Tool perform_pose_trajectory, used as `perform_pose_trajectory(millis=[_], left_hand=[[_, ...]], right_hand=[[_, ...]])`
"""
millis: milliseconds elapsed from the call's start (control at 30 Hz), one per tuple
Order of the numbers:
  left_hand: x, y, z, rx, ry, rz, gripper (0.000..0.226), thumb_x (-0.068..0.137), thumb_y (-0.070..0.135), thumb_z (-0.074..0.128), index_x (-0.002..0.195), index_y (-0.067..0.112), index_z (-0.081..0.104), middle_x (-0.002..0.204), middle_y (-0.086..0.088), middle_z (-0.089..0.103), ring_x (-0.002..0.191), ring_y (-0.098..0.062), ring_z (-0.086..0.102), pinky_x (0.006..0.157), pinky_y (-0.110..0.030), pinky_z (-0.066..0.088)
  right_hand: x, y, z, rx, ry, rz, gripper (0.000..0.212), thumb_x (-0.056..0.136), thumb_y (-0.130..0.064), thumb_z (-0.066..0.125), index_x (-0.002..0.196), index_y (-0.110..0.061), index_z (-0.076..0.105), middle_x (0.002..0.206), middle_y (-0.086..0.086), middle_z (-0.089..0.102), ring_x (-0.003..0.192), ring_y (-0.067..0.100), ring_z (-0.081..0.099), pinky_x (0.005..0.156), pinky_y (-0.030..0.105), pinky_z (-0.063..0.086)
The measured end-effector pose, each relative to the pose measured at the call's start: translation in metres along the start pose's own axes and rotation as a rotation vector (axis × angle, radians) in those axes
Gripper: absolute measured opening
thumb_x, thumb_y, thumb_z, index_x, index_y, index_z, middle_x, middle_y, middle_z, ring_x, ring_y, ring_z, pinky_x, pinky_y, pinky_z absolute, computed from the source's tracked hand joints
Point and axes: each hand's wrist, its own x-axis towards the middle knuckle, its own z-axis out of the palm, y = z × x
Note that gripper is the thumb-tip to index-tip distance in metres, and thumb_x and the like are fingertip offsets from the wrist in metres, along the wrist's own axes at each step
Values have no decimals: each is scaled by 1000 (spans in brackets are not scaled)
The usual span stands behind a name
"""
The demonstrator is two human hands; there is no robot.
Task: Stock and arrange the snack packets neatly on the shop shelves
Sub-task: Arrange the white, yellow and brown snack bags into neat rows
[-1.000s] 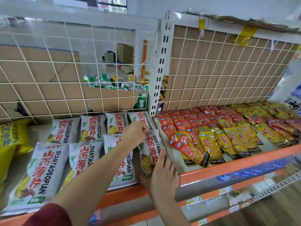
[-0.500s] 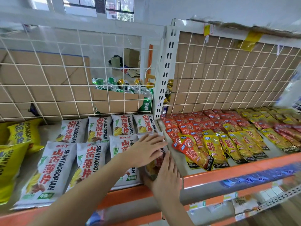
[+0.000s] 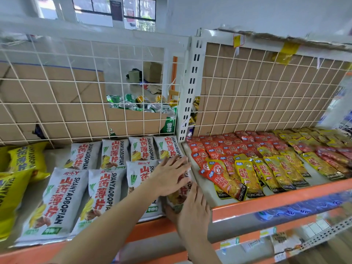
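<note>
Several white SHANYAOBOPIAN snack packets [image 3: 57, 195] lie in two rows on the left shelf. At the right end of the front row lies one more white packet [image 3: 181, 195], mostly covered by both hands. My left hand [image 3: 169, 176] presses flat on its top with straight, spread fingers. My right hand [image 3: 192, 212] lies against its lower right edge, fingers straight, thumb under the packet's bottom corner. Yellow packets [image 3: 17, 168] sit at the far left.
A slotted white upright [image 3: 190, 86] divides the shelves. Right of it, several small red pouches [image 3: 224, 180] and yellow pouches [image 3: 270, 168] cover the right shelf. An orange shelf lip [image 3: 276, 201] runs along the front. A wire grid backed by cardboard [image 3: 257, 88] stands behind; cans [image 3: 152, 107] show through.
The left hand let go of the packet's top edge and now presses flat on it. The packet went from tilted up to lying down on the shelf. The right hand stayed at its lower edge.
</note>
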Motion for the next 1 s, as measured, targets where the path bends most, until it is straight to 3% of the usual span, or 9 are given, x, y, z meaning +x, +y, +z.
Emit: perform_pose_trajectory(millis=[100, 167, 267, 333, 433, 533, 700, 800, 1000], left_hand=[[-2, -6, -5, -63, 52, -117, 55, 99, 48, 13, 150, 29, 7, 158, 5, 2, 145, -19, -2, 118, -45, -1], [-9, -22, -11, -152, 154, -214, 54, 98, 46, 14, 148, 27, 20, 156, 3, 16, 144, -19, 13, 118, -44, 9], [-28, -57, -16, -238, 269, -307, 38, 101, 31, 33, 136, 22, 45, 142, 0, 43, 128, -21, 41, 108, -41, 31], [-39, -76, -17, -265, 238, -364, 33, 100, 24, 39, 130, 20, 52, 132, -1, 51, 117, -22, 48, 100, -38, 38], [-50, -92, -13, -258, 172, -425, 33, 101, 21, 36, 126, 22, 57, 134, -2, 51, 120, -24, 48, 100, -38, 39], [-55, -99, -9, -270, 179, -446, 33, 101, 22, 36, 124, 20, 58, 132, -3, 52, 118, -23, 49, 96, -33, 38], [-56, -110, -11, -386, 230, -471, 23, 98, 17, 42, 99, 10, 64, 102, -4, 65, 94, -23, 59, 75, -30, 44], [-53, -118, -12, -435, 176, -484, 16, 96, 18, 50, 99, 14, 65, 97, 2, 62, 90, -17, 57, 74, -26, 41], [-50, -118, -9, -500, 243, -492, 12, 93, 12, 53, 98, 12, 65, 95, 2, 60, 86, -12, 53, 71, -21, 39]], right_hand=[[-2, 2, -1, 10, -5, -10, 103, 48, -76, 65, 119, -3, 55, 108, 13, 66, 90, 28, 68, 67, 37, 56], [-3, 2, -5, 43, 31, -38, 92, 63, -73, 50, 125, -5, 50, 116, 12, 64, 97, 28, 66, 73, 39, 56], [-6, -9, -11, 127, 49, -123, 77, 76, -60, 35, 133, -9, 44, 128, 9, 57, 112, 25, 60, 88, 36, 49], [-10, -23, -12, 191, 12, -244, 71, 82, -55, 32, 140, -14, 33, 140, 4, 45, 127, 20, 46, 102, 32, 35], [-15, -51, -11, 294, -185, -414, 69, 89, -49, 30, 148, -20, 7, 154, -4, 16, 142, 14, 12, 116, 29, 10], [-16, -69, -5, 244, -212, -406, 78, 92, -40, 48, 149, -19, 0, 156, -1, 3, 143, 20, 6, 115, 33, 15], [-16, -78, 4, 154, -279, -323, 97, 86, -46, 55, 147, -16, -14, 155, 2, -19, 142, 28, 4, 114, 39, 15], [-18, -79, 4, 139, -308, -289, 101, 84, -52, 54, 146, -14, -15, 155, 1, -20, 143, 26, 6, 114, 37, 13], [-19, -82, 4, 140, -355, -181, 103, 83, -54, 55, 145, -20, -20, 155, -1, -19, 143, 24, 6, 113, 44, 15]])
